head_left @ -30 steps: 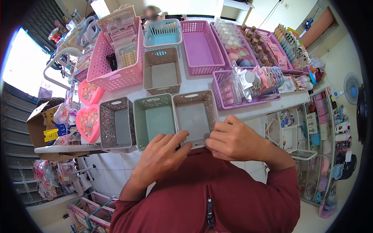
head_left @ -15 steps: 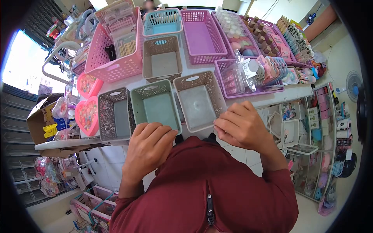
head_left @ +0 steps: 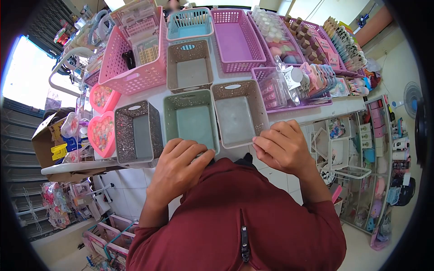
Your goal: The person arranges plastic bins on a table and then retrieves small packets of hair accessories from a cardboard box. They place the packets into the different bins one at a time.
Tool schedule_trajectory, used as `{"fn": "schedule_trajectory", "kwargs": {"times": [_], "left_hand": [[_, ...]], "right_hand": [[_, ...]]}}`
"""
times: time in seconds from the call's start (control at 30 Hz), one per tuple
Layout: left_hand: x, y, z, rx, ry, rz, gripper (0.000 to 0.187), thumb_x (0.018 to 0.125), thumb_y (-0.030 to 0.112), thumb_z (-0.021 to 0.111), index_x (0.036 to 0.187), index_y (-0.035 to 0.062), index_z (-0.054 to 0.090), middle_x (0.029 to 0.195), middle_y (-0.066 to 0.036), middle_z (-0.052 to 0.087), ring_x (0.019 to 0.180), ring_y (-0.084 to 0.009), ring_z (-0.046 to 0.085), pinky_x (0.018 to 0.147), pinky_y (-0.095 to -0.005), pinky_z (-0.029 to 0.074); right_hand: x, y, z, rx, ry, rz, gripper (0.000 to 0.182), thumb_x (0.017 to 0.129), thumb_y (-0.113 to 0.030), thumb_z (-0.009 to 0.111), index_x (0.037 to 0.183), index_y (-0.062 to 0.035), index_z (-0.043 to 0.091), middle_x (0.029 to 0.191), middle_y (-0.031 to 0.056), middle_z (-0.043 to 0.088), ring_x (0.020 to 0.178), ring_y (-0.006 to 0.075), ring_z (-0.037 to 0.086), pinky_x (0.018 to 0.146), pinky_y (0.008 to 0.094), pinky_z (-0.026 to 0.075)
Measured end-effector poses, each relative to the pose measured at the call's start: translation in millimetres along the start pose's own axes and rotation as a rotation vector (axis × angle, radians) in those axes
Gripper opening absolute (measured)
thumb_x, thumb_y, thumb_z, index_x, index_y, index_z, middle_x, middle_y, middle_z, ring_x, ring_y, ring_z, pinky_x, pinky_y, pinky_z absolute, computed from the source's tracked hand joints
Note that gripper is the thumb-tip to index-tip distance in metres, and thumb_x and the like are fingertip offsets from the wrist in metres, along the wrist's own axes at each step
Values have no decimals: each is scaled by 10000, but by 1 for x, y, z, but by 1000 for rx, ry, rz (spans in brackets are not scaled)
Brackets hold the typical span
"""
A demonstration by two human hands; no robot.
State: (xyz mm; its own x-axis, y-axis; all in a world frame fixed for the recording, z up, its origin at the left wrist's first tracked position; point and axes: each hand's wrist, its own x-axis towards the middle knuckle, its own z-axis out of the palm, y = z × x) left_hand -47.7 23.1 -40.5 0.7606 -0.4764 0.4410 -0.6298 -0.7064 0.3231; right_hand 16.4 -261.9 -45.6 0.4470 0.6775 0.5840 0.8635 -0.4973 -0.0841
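Note:
My left hand [head_left: 179,168] is closed over the near rim of a green plastic basket [head_left: 192,122], its fingers curled at the edge. My right hand [head_left: 285,147] grips the near right corner of a grey-brown basket [head_left: 237,119]. These two baskets sit side by side along the table's front edge, touching or nearly so. A darker grey basket [head_left: 143,131] with a lacy pattern stands to the left, a narrow gap from the green one. Behind them is another brown basket [head_left: 190,67]. The insides of all these baskets show bare bottoms.
A pink basket [head_left: 133,81] of packaged goods stands at the back left, near heart-shaped bead boxes [head_left: 101,133]. Blue [head_left: 190,32] and purple [head_left: 237,43] baskets stand behind. A purple tray [head_left: 275,107] holds packets at right. Shelves [head_left: 370,158] and a fan [head_left: 410,100] are farther right.
Both hands have shifted slightly right, the green and grey-brown baskets sliding with them. A gap has opened between the green basket and the dark grey one, which stays nearly in place.

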Motion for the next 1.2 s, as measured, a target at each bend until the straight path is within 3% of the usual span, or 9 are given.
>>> {"fn": "schedule_trajectory", "kwargs": {"times": [0.37,0.7,0.87,1.2], "left_hand": [[7,-5,5,15,50,-7,266,743,-8,731,991,81,690,948,-29,672,891,-217,654,816,-387,485],[8,-6,6,26,46,-17,233,768,20,749,985,84,695,948,-32,671,914,-226,650,845,-394,489],[9,-5,4,25,52,-15,233,764,45,766,982,87,695,965,-37,665,953,-239,643,861,-412,489],[6,-2,-3,104,53,-10,297,755,127,792,1039,106,705,1066,-55,663,1069,-258,624,963,-456,478]], "right_hand": [[2,1,-1,-12,-10,42,226,748,-138,799,948,-123,693,905,-25,660,849,171,599,729,337,406],[3,1,-1,-22,-24,45,253,749,-159,814,971,-127,697,945,-19,658,899,182,597,771,348,413],[4,0,-3,-1,-12,36,393,721,-272,876,1044,-146,691,1014,10,655,896,226,575,742,371,402],[30,-2,-23,7,-10,-38,430,743,-303,863,1088,-132,671,1076,19,642,964,212,583,780,363,420]]}}
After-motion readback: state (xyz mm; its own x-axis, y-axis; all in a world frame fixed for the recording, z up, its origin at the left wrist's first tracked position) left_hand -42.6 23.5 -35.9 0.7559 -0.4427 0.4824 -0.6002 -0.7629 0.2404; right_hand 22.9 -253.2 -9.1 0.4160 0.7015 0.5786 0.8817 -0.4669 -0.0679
